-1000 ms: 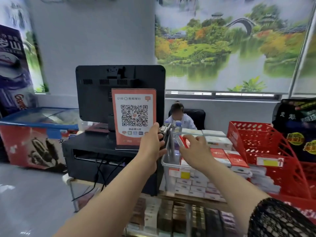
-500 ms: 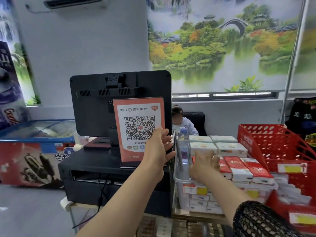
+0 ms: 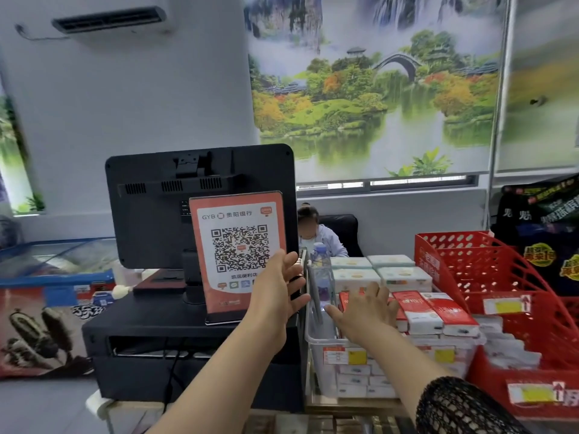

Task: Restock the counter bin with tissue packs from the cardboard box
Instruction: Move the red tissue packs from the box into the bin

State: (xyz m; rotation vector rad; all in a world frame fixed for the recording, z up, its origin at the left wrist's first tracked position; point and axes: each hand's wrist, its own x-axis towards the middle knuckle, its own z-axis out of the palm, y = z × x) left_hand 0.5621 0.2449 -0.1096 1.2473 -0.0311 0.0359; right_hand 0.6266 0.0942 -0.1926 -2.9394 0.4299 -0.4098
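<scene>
Pressing right hand [image 3: 365, 311], apparently flat, onto red tissue packs [image 3: 419, 311].

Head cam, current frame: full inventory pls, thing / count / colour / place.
Counter bin: one, clear plastic, centre, right of the monitor stand.
Tissue packs: many, red-and-white in front, white behind, stacked in the bin.
Water bottle: one, clear, at the bin's left end.
Monitor: one, black, back facing the camera, centre left.
QR sign: one, orange and white, in front of the monitor.
Baskets: red, perforated, right.
Freezer: one, blue-rimmed, far left.
Seated person: one, behind the counter.
Left hand: open, beside the sign.
Right hand: open, flat on the red packs.
</scene>
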